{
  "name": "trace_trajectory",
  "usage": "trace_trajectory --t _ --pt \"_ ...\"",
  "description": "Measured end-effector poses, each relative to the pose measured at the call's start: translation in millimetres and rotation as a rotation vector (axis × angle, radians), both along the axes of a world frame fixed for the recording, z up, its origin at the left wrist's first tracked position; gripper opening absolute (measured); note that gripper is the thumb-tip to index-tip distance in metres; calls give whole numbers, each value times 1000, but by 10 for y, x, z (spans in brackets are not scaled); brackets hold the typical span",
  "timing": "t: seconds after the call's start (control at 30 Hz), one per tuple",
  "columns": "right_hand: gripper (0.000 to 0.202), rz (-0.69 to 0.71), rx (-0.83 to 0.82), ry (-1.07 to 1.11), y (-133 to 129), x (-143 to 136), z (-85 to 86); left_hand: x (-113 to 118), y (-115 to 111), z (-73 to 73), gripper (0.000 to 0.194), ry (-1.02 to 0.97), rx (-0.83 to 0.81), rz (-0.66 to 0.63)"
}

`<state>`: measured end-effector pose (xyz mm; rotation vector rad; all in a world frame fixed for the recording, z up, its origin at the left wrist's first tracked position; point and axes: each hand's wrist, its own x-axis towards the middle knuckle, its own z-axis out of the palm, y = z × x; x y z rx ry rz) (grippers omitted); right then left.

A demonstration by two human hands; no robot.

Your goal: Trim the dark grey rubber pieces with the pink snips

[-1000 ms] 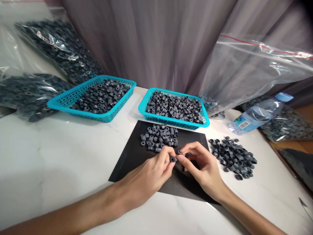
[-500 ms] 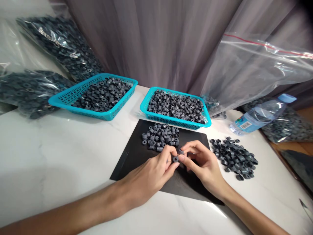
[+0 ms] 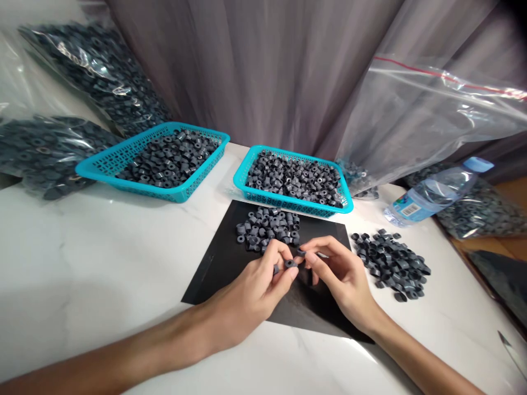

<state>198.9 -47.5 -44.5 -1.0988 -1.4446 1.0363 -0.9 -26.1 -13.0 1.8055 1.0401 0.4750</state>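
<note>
Above a black mat (image 3: 209, 274), my left hand (image 3: 259, 280) pinches a small dark grey cap (image 3: 291, 264) with a round hole in its face. A second grey piece (image 3: 275, 269) shows between its curled fingers. Close beside it, my right hand (image 3: 337, 271) is closed in a pinch on another small grey cap (image 3: 302, 253); the two hands are nearly touching. Just beyond my fingers, a heap of grey caps (image 3: 267, 226) lies on the mat. To the right of the mat, a pile of hollow grey caps (image 3: 393, 263) rests on the white table.
Two blue plastic baskets, left (image 3: 185, 195) and middle (image 3: 294, 206), hold many grey caps. Clear bags of caps (image 3: 61, 148) stand at the left. At the right are a water bottle (image 3: 436, 192), a zip bag (image 3: 432, 109) and another filled bag (image 3: 481, 214). A grey curtain (image 3: 255, 71) hangs behind.
The cap in my left hand has tilted, its holed face turning upward. My right fingers have drawn slightly apart from it. The whole view has shifted a little.
</note>
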Motion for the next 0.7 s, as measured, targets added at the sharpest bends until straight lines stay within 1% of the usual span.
trace_trajectory --t 0.13,0.2,0.27,0.37,0.47,0.57,0.7 --pt "15 -67 78 -89 -10 -9 0 8 33 1 24 -88 -61 33" --pt "14 -73 106 -131 -13 -14 9 13 54 -10 23 -143 -120 38" --pt "14 -59 138 -167 -15 -19 22 21 74 -30 22 -246 -259 30" --pt "14 -65 200 -206 -20 -33 27 35 98 -51 16 -393 -525 31" --pt "23 -78 254 -210 -35 -50 10 46 112 -36 13 -427 -674 79" --pt "29 -49 299 -232 -55 -59 -10 51 118 4 15 -446 -734 112" --pt "32 -12 364 -340 -78 -54 -8 48 121 36 17 -474 -738 112"
